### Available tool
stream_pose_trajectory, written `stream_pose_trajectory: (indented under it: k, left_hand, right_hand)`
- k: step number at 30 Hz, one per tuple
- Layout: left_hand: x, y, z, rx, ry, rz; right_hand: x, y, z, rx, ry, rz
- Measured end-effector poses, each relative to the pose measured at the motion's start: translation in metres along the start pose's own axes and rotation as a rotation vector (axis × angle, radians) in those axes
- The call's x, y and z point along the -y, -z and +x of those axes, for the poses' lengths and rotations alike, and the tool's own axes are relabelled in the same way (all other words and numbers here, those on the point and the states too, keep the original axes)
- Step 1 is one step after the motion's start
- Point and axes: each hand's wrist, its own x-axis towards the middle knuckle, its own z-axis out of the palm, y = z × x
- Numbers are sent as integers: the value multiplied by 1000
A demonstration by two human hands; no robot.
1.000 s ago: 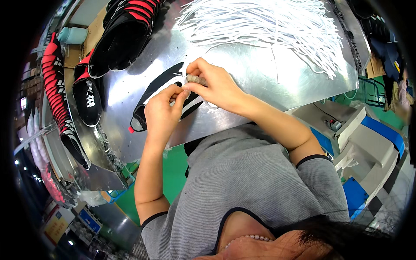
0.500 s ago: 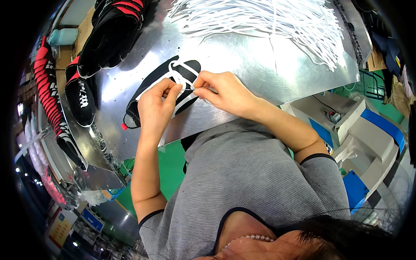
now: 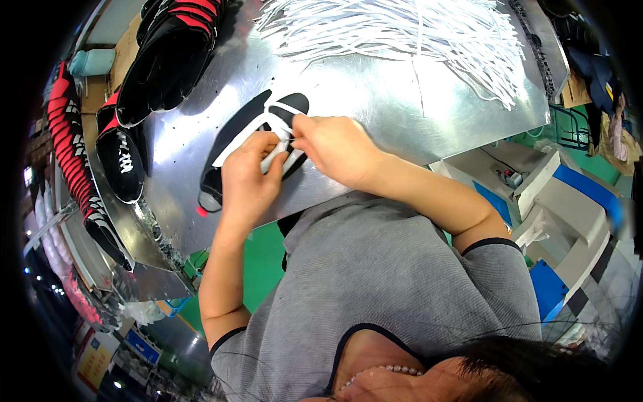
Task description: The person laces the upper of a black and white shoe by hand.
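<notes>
A flat black shoe upper with a red tab lies slanted on the metal table, white shoelace threaded across its opening. My left hand bends over the near part of the upper, thumb and forefinger closed on the lace. Close by on the right, my right hand is closed at the upper's edge, fingertips beside the lace holes. Its fingers grip a thin metal tool, mostly hidden now; its shaft and dark end showed a moment ago. Both hands' fingertips nearly meet over the lace.
Loose white laces cover the far side of the metal table. Black-and-red uppers are stacked at the far left, with a laced black upper nearby and a long overlapping row farther left. A grey-white bin stands right.
My left hand has turned inward and its fingers have curled more. My right hand has shifted slightly left, its palm turned down, hiding the tool. The upper has tilted slightly under them.
</notes>
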Motion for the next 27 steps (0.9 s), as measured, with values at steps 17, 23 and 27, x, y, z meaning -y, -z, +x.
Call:
stream_pose_trajectory:
  k: [17,23,27]
  left_hand:
    - [13,16,-32,-117,-249,58]
    - [36,23,-39,175,403,-569]
    - [32,26,-28,338,603,-719]
  right_hand:
    - [-8,38,15,5,-170,408]
    - [9,17,13,-74,-221,519]
    - [17,9,10,-122,-161,437]
